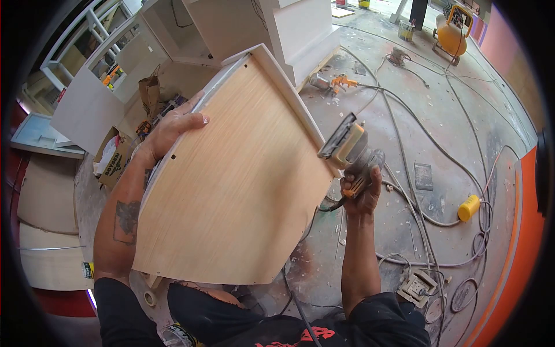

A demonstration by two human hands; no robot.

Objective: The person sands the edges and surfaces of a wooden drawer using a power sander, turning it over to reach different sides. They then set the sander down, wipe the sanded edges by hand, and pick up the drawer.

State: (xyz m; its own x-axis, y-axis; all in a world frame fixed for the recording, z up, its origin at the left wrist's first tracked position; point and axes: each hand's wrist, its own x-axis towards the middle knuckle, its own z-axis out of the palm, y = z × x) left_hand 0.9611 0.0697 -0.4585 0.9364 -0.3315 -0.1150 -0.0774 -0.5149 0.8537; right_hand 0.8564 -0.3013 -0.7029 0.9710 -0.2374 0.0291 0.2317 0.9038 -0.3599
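My left hand [172, 130] grips the left edge of a wooden panel [231, 173], its thumb lying over the face and the other fingers hidden behind. Pale wood grain covers the panel, with a few small dark holes near its edges and a white-coated rim [289, 95] along the top and right. It leans tilted across my lap. At its right edge, my right hand [364, 194] is wrapped round a power sander [350, 147], yellow and grey with dust. The sander's flat pad is turned toward the panel's rim, and its dark cord runs down behind the panel.
Cords and hoses snake over the dusty floor [416, 196] on the right. An orange spray gun [341, 82], a yellow plug [469, 208], a power outlet box [417, 284] and a yellow compressor [452, 36] stand there. A cardboard box [115, 159] and white cabinet [231, 29] are behind.
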